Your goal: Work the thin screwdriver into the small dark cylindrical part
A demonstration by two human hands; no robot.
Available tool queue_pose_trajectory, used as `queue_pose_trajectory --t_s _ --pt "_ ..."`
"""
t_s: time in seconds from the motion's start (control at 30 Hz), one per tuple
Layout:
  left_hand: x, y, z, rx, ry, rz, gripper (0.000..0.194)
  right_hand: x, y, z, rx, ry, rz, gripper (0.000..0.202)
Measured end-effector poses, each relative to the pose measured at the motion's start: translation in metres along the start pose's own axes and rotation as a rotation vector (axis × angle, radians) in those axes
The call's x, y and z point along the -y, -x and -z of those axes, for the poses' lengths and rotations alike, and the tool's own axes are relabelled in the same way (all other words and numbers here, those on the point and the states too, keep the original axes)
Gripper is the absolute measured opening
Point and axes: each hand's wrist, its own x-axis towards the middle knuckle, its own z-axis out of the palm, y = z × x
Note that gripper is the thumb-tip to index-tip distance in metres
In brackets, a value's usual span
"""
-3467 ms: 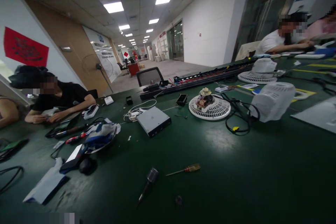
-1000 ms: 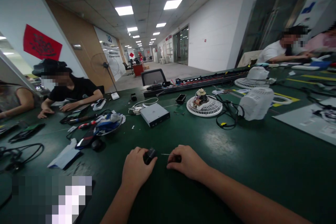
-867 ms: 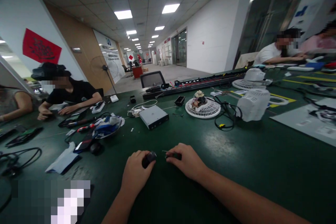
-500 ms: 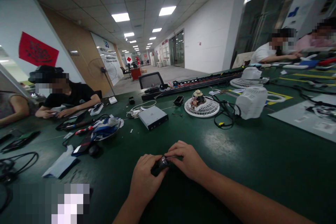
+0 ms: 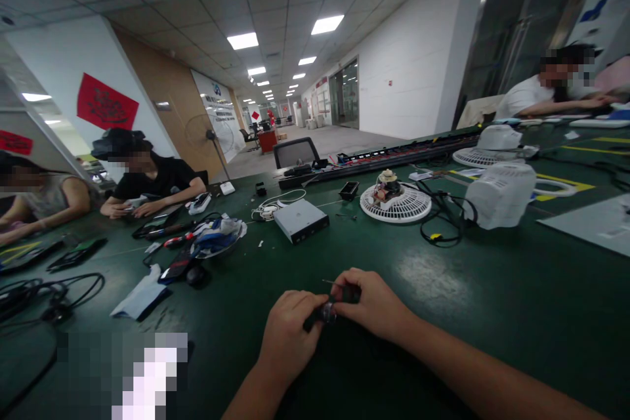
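Low over the near part of the table, my left hand [image 5: 294,325] is closed on a small dark cylindrical part [image 5: 328,313] with a shiny, glassy-looking end. Its exact kind is too small and dim to make out. My right hand [image 5: 370,305] is closed round a small screwdriver [image 5: 351,293], whose dark handle lies in the fingers and whose thin metal shaft points left. The right fingertips also meet the shiny end of the part. Beyond the hands lies a grey optical disc drive [image 5: 301,218].
Farther back are a white fan grille with a motor [image 5: 395,202], a white plastic housing [image 5: 501,195] and black cable [image 5: 440,220]. A blue cloth bundle [image 5: 219,236], a computer mouse [image 5: 195,275] and a pale blue sheet [image 5: 140,296] lie left. Other people sit at both sides.
My view has turned slightly left, so everything sits farther right. The screwdriver's handle and shaft now show in my right hand, with the shaft away from the part. My left hand keeps its hold.
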Motion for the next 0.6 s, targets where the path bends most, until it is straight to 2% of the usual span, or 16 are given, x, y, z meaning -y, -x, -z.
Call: queue_pose_trajectory --t_s 0.13,0.43,0.6 --pt "0.0028 -0.0001 -0.0004 0.006 0.026 -0.025 0.031 -0.0031 -0.0011 -0.0071 0.051 -0.19 -0.078 0.01" --pt "0.0082 0.0008 0.0007 0.073 0.139 0.071 0.024 -0.0009 0.0005 -0.0064 0.068 -0.129 0.017 0.011" --pt "0.0075 0.0015 0.002 0.09 0.137 0.073 0.025 -0.0042 -0.0009 -0.0056 0.097 -0.154 -0.006 0.014"
